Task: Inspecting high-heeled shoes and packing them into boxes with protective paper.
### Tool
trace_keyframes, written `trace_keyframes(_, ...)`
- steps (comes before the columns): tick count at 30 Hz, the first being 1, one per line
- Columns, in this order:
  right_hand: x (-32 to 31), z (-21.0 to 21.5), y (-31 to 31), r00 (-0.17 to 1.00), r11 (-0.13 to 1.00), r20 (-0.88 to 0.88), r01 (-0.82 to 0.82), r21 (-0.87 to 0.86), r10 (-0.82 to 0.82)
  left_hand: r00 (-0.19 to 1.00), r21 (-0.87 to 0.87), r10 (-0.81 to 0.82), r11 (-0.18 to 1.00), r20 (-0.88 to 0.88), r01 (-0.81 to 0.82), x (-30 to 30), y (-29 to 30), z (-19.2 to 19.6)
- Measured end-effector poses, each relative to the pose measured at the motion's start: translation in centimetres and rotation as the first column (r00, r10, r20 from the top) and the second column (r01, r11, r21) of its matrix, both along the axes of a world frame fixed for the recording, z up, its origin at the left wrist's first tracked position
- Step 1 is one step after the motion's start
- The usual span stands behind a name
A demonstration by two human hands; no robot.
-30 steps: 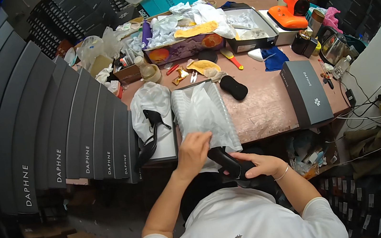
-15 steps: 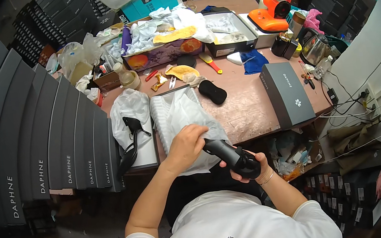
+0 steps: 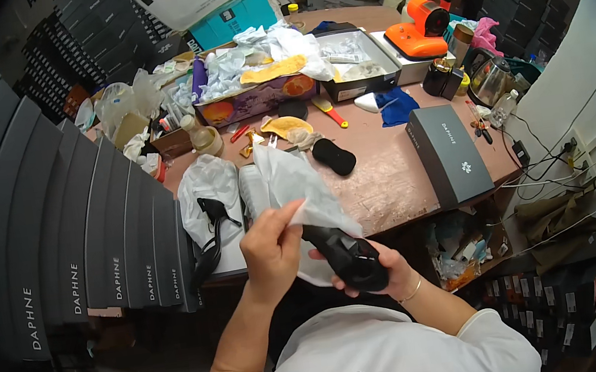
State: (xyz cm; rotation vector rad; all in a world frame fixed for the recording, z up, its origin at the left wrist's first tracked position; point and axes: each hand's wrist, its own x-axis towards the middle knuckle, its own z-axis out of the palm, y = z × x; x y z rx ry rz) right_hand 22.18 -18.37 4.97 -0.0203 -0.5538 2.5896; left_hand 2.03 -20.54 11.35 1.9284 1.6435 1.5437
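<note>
My right hand point(image 3: 395, 269) is wrapped round the heel end of a black shoe point(image 3: 353, 260), held above the table's front edge. Between the closed fingers of my left hand point(image 3: 274, 252) is a pinched edge of white tissue paper point(image 3: 303, 182). The sheet hangs over the toe end of the shoe and hides part of it. Behind the paper is an open shoe box point(image 3: 251, 186) with white lining. To the left, a black heeled shoe point(image 3: 214, 210) lies on another sheet of crumpled white tissue point(image 3: 200, 175).
Upright dark grey shoe boxes point(image 3: 96, 227) line the left side. A closed grey shoe box point(image 3: 452, 154) stands on the right of the pink table point(image 3: 381, 190). A black sponge-like pad point(image 3: 334, 156), a yellow-and-red brush point(image 3: 331, 112) and a carton of crumpled paper point(image 3: 257, 101) lie farther back.
My left hand has lifted the tissue paper edge up and left, so the sheet now stands higher over the box. The shoe in my right hand has moved slightly left and tilted more steeply.
</note>
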Motion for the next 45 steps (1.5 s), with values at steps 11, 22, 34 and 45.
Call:
trace_keyframes(11,1.6,-2.4,0.5,0.992,0.998,0.123,0.033,0.058,-0.04,0.989,-0.146,-0.12,0.981,0.082,0.131,2.5,0.7,-1.3)
trace_keyframes(22,1.2,-3.1,-0.2,0.945,0.955,-0.32,-0.037,-0.293,-0.062,0.992,-0.137,-0.002,0.99,0.127,0.02,0.5,2.4,-2.6)
trace_keyframes(34,2.1,-4.9,-2.0,0.871,0.854,-0.457,-0.09,-0.513,-0.183,0.987,-0.246,0.038,0.969,0.159,0.002,0.8,3.1,-4.9)
trace_keyframes(45,2.1,-6.0,-2.6,0.853,0.812,-0.463,-0.085,-0.578,-0.24,0.988,-0.243,0.027,0.97,0.151,0.011,1.0,3.2,-5.0)
